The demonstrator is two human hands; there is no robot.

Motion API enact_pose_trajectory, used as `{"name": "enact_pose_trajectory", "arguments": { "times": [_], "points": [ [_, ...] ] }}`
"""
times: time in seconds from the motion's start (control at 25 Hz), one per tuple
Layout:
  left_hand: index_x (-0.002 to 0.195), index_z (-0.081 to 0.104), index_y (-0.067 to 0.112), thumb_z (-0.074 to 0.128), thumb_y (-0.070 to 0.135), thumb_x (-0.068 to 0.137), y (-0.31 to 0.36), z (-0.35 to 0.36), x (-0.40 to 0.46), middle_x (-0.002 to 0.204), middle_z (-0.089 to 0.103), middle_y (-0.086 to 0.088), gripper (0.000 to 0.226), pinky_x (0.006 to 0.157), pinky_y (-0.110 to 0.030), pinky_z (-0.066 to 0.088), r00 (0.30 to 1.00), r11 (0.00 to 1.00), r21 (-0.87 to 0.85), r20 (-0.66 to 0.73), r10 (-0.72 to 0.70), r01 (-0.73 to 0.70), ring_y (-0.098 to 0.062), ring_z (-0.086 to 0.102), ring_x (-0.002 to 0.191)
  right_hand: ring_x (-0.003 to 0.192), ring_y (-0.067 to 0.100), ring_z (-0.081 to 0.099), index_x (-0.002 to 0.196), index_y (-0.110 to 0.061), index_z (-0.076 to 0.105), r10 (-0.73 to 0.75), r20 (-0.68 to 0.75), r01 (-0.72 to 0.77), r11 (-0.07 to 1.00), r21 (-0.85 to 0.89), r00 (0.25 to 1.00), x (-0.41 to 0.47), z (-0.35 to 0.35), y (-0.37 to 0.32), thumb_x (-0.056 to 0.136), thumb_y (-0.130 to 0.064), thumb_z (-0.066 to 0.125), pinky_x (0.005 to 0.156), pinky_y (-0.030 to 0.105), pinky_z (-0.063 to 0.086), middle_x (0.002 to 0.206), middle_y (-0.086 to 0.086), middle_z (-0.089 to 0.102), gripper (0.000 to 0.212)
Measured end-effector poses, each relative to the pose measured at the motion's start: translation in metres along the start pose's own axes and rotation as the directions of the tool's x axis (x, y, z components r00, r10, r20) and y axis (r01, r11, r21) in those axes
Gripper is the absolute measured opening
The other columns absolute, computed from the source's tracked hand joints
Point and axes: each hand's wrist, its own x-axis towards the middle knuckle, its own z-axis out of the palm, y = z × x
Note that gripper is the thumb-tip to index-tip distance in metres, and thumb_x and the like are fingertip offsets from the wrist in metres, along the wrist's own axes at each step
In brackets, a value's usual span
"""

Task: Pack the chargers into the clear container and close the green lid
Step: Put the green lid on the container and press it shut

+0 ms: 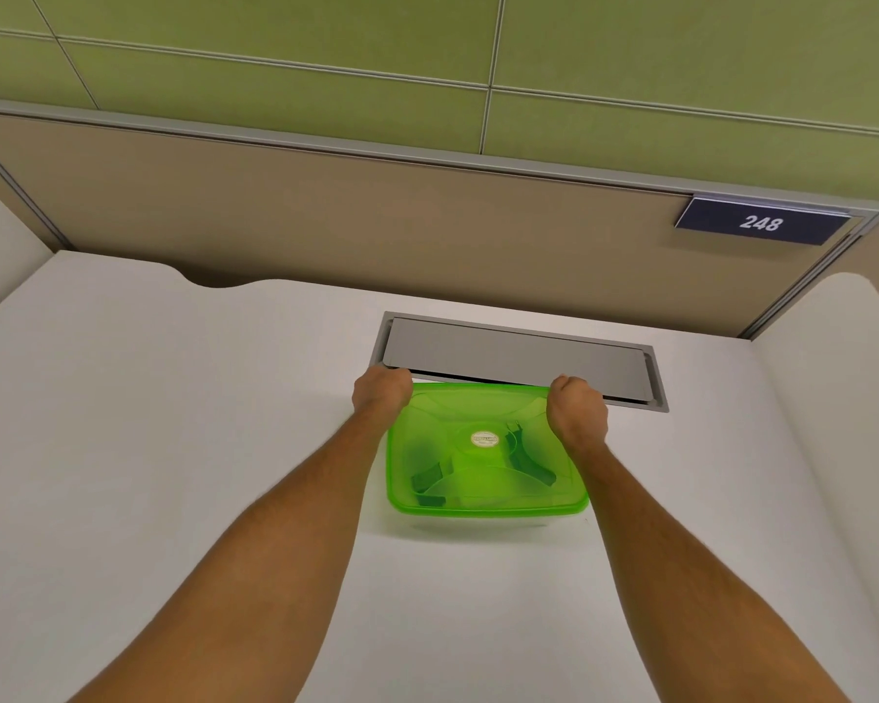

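A translucent green lid (483, 479) lies on top of the clear container (478, 522), which stands on the white desk (173, 398). Dark chargers (430, 482) show through the lid, one at the left and another charger (529, 461) at the right. My left hand (381, 393) is curled over the lid's far left corner. My right hand (577, 411) is curled over its far right corner. Both hands press on the rim with fingers folded down; the fingertips are hidden.
A grey cable hatch (518, 355) is set into the desk just behind the container. A beige partition (376, 220) with a dark plate reading 248 (759, 223) closes the back. White side panels stand left and right.
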Motion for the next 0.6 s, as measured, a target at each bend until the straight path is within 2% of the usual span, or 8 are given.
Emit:
{"name": "enact_pose_trajectory", "arguments": {
  "times": [0.24, 0.32, 0.44, 0.6],
  "points": [
    [0.091, 0.063, 0.004, 0.057, 0.019, 0.083, -0.004, 0.002, 0.003, 0.103, 0.069, -0.018, 0.019, 0.078, -0.035, 0.054, 1.000, 1.000, -0.016, -0.016, 0.018, -0.018, -0.035, 0.065, 0.093, 0.088, 0.038, 0.063, 0.094, 0.003, 0.066, 0.009, 0.007, -0.009, 1.000, 0.011, 1.000, -0.001, 0.000, -0.001, 0.101, -0.030, 0.027, 0.072, 0.034, 0.042, 0.098, 0.025, 0.069, 0.051],
    [0.094, 0.064, 0.003, 0.058, 0.029, 0.086, -0.005, 0.003, -0.001, 0.104, 0.069, -0.019, 0.028, 0.078, -0.035, 0.051, 0.997, 0.998, -0.030, -0.062, 0.051, -0.053, -0.035, 0.064, 0.096, 0.091, 0.037, 0.063, 0.097, 0.001, 0.066, 0.005, 0.010, -0.005, 1.000, 0.008, 1.000, -0.004, -0.002, -0.002, 0.102, -0.037, 0.026, 0.074, 0.035, 0.043, 0.101, 0.022, 0.069, 0.055],
    [0.097, 0.065, 0.001, 0.050, 0.045, 0.090, -0.008, 0.002, -0.005, 0.103, 0.069, -0.019, 0.047, 0.078, -0.036, 0.049, 0.988, 0.994, -0.054, -0.130, 0.083, -0.091, -0.036, 0.063, 0.095, 0.091, 0.035, 0.061, 0.097, -0.001, 0.066, 0.040, 0.030, -0.042, 0.998, 0.037, 0.999, -0.007, -0.009, -0.003, 0.100, -0.051, 0.021, 0.075, 0.036, 0.042, 0.101, 0.020, 0.068, 0.067],
    [0.107, 0.064, 0.001, 0.035, 0.054, 0.093, -0.016, -0.003, -0.012, 0.112, 0.065, -0.021, 0.062, 0.087, -0.040, 0.047, 0.994, 0.996, -0.057, -0.093, 0.064, -0.070, -0.037, 0.059, 0.103, 0.084, 0.032, 0.056, 0.093, -0.006, 0.064, 0.048, 0.062, -0.046, 0.998, -0.035, 0.997, -0.017, -0.022, -0.004, 0.093, -0.065, 0.014, 0.073, 0.037, 0.041, 0.100, 0.017, 0.067, 0.078]
  ]
}}
